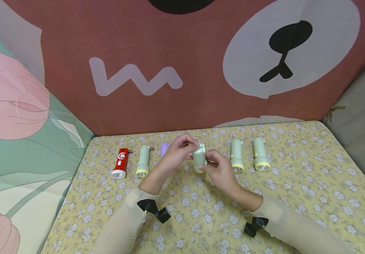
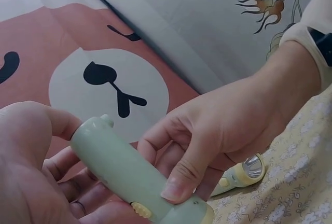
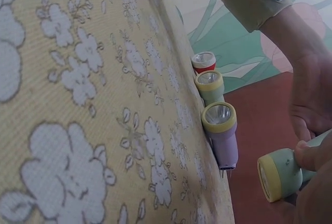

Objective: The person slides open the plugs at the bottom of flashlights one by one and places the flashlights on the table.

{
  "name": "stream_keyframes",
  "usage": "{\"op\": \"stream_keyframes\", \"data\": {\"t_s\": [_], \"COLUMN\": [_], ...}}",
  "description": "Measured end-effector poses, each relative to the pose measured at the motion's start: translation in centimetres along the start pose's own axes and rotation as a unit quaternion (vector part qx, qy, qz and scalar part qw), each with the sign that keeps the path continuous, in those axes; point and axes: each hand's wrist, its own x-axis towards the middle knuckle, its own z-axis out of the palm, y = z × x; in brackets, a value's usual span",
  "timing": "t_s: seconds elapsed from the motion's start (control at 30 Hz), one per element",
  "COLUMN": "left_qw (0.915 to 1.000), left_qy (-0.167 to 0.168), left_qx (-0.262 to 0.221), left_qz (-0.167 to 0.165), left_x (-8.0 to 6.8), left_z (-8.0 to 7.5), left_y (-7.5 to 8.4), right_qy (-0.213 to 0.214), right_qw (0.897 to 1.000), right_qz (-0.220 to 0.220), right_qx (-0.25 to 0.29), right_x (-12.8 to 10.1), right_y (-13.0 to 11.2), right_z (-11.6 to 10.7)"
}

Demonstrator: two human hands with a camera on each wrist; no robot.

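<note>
A pale green flashlight with a yellow head rim is held between both hands, tilted, above the table. My left hand grips its tail end, thumb and fingers bent around it. Thumb and fingers of my right hand pinch it near the head. On its side, the left wrist view shows a yellow ridged switch. The flashlight's yellow rim appears in the right wrist view. Behind my left hand lies a purple flashlight, partly hidden in the head view.
A red flashlight and a green one, both with prongs out, lie to the left. Two more green flashlights lie to the right. A flowered yellow cloth covers the table; a reddish printed panel stands behind.
</note>
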Motion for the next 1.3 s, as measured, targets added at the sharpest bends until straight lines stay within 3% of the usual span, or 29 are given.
{"op": "stream_keyframes", "data": {"t_s": [0.17, 0.47, 1.3], "left_qw": [0.9999, 0.9997, 0.9991], "left_qy": [-0.008, 0.016, 0.024], "left_qx": [-0.003, 0.011, 0.013], "left_qz": [-0.009, -0.016, -0.032], "left_x": [0.13, 0.23, 0.32], "left_z": [-0.08, 0.11, 0.13], "left_y": [-0.01, -0.21, -0.54], "right_qy": [-0.004, -0.001, -0.010], "right_qw": [1.000, 1.000, 0.998], "right_qz": [-0.005, -0.019, -0.040], "right_qx": [-0.013, -0.023, -0.053], "right_x": [-0.11, -0.22, -0.33], "right_y": [0.20, 0.30, 0.46], "right_z": [-0.01, 0.18, 0.23]}}
